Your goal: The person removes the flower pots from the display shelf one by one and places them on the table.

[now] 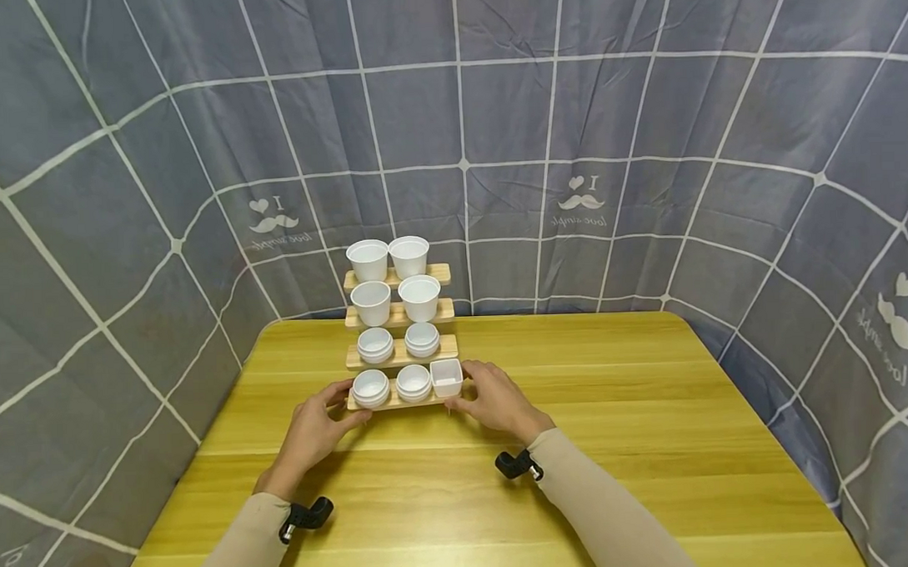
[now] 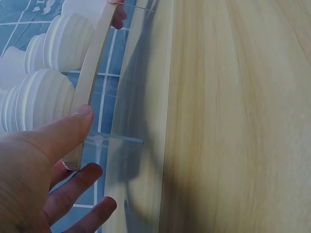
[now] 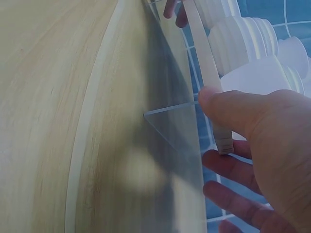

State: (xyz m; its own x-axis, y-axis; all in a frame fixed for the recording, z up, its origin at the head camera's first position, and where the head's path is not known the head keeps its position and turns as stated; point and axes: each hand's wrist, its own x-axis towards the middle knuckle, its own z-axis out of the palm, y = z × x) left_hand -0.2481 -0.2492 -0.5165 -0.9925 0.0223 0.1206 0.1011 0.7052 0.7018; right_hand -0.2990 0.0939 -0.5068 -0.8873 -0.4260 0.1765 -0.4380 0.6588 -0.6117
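Note:
A tiered display stand (image 1: 406,404) of light wooden shelves on clear side panels stands at the table's back left. My left hand (image 1: 309,434) grips the left end of its lowest shelf, thumb on the front edge, as the left wrist view shows. At the right end my right hand (image 1: 501,401) holds the same shelf (image 3: 206,63), its thumb also along the front edge. Two white round tubs (image 1: 371,389) and a white square cup (image 1: 446,379) sit on that shelf. The square cup is right beside my right fingers.
Above stand two more round tubs (image 1: 422,340) on the second shelf. Taller white cups (image 1: 419,300) fill the upper two shelves in pairs. A grey checked curtain (image 1: 511,190) hangs close behind the wooden table (image 1: 578,396) and along both sides.

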